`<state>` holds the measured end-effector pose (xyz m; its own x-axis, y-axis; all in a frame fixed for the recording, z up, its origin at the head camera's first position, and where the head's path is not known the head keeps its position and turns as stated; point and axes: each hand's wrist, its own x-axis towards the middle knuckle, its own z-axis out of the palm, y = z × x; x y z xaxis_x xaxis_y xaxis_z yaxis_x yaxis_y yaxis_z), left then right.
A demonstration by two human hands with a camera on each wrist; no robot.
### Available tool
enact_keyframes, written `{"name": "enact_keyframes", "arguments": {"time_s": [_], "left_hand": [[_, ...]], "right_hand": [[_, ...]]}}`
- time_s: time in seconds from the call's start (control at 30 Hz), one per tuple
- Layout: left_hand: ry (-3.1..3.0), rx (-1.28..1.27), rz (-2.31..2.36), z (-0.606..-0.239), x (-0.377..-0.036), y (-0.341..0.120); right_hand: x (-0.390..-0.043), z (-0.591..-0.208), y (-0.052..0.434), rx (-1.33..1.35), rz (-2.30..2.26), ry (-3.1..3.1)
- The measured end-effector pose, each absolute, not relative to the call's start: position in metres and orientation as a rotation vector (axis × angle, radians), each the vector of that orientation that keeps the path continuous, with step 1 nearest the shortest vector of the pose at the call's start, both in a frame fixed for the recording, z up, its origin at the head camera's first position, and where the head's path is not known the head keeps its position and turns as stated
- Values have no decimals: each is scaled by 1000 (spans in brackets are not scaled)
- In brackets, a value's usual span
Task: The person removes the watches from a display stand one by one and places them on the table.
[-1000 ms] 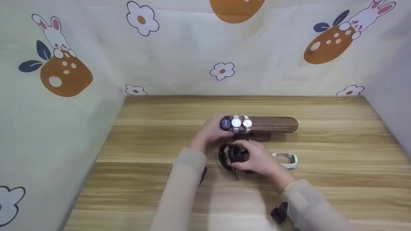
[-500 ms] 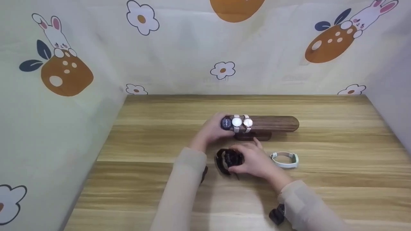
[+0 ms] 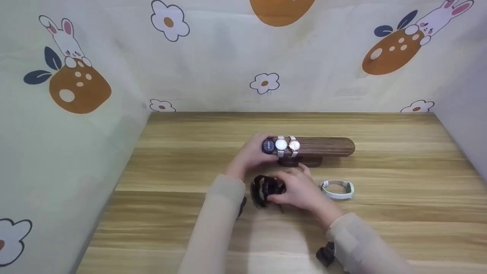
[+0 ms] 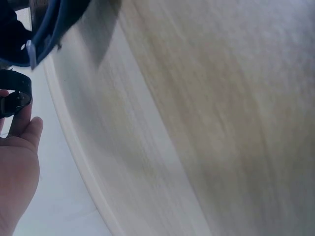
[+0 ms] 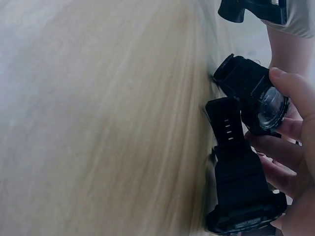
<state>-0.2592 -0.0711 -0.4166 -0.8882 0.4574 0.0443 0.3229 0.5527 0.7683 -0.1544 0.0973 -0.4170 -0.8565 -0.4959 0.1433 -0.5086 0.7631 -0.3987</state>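
Wooden stand [image 3: 325, 147] lies crosswise, left grip [image 3: 254, 154] clasping it, right grip [image 3: 299, 188] pinching a watch [image 5: 257, 96].

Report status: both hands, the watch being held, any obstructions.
Left hand grips wooden watch stand. Right hand pinches black watch. Possible obstruction: second black watch, close beside.

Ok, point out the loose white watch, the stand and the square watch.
Loose white watch [image 3: 338, 196]: head view, front of its strap.
Stand [image 3: 325, 147]: head view, bare top of its bar.
Square watch [image 3: 268, 146]: head view, its dial.
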Motion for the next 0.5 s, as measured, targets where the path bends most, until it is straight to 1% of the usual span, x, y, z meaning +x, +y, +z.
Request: {"name": "enact_keyframes", "arguments": {"time_s": [0.5], "left_hand": [[2620, 655, 1239, -416, -258, -71]], "right_hand": [[-154, -424, 99, 868, 570, -2918]]}}
